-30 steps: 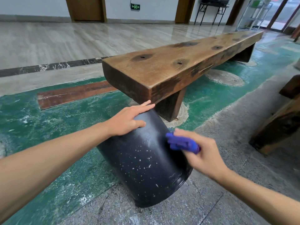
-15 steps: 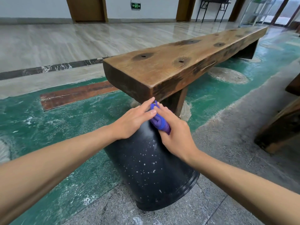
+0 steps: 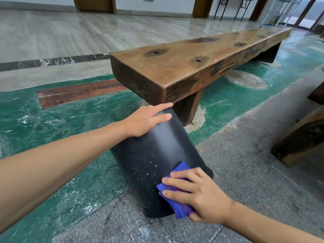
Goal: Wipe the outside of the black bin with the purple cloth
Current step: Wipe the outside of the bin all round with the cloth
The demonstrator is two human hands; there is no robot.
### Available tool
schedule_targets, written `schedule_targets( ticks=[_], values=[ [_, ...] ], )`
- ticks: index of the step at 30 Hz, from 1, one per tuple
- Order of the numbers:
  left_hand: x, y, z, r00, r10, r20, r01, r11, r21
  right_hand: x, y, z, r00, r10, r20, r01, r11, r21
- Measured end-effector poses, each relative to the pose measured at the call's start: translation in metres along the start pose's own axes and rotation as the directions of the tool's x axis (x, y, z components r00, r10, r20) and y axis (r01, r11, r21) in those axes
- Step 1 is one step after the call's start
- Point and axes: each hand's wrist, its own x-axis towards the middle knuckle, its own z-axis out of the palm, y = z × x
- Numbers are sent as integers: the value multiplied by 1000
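Observation:
The black bin (image 3: 157, 155) lies tilted upside down on the floor, its base pointing up toward the bench end and its rim near me. White specks dot its side. My left hand (image 3: 147, 120) rests flat on the bin's upper end, fingers spread. My right hand (image 3: 198, 195) presses the folded purple cloth (image 3: 175, 192) against the bin's lower side, close to the rim. Part of the cloth is hidden under my fingers.
A long, thick wooden bench (image 3: 192, 64) runs away to the upper right, its near end just above the bin and its leg (image 3: 187, 109) right behind it. More dark wooden furniture (image 3: 301, 135) stands at the right. The floor is green paint and grey stone.
My right hand has slid the cloth down the bin's side, from the top by my left hand to the lower part near the rim. My left hand stays on the upper end.

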Motion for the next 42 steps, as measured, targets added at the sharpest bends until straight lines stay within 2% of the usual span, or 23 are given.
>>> schedule_targets(
  ticks=[3, 5, 8, 11, 13, 15, 17, 21, 24, 28, 35, 39, 42],
  values=[
    [4, 3, 3, 1000, -2, 8, 2, 1000, -1, -14, -3, 5, 998, -44, 43, 43, 999, 15],
    [4, 3, 4, 1000, -12, 14, 12, 1000, -15, -18, -4, 0, 1000, -18, 18, 16, 998, 59],
    [2, 2, 3, 1000, 8, 26, -7, 997, -74, -10, 8, -26, 978, 117, -175, -86, 980, 178],
    [-1, 4, -3, 998, 40, 39, -33, 988, -153, 12, 35, -56, 875, 283, -394, -187, 946, 265],
    [-4, 3, -5, 994, 81, 74, -75, 993, -90, 31, 49, -67, 755, 439, -488, -287, 889, 357],
    [-8, 2, -1, 990, 99, 101, -101, 995, 11, 49, 55, -71, 662, 549, -510, -341, 827, 448],
    [-12, 2, 6, 992, 109, 62, -114, 990, 79, 65, 55, -68, 663, 559, -498, -327, 815, 479],
    [-18, 7, 11, 978, 178, -112, -163, 978, 132, 79, 54, -59, 675, 551, -490, -281, 807, 520],
    [-24, -2, 11, 978, 194, -77, -176, 964, 198, 77, 58, -51, 682, 558, -474, -282, 798, 533],
    [-31, -11, 5, 975, 220, -4, -212, 944, 251, 76, 64, -50, 604, 665, -439, -330, 710, 622],
    [-19, 1, 18, 980, 177, -95, -176, 984, 19, 82, 60, -51, 580, 684, -443, -365, 704, 609],
    [-14, 6, 21, 991, 130, -18, -131, 973, -189, 78, 55, -44, 569, 706, -423, -383, 682, 623],
    [-11, 9, 22, 994, 105, 30, -93, 958, -272, 73, 52, -42, 589, 685, -428, -351, 694, 628]
  ],
)
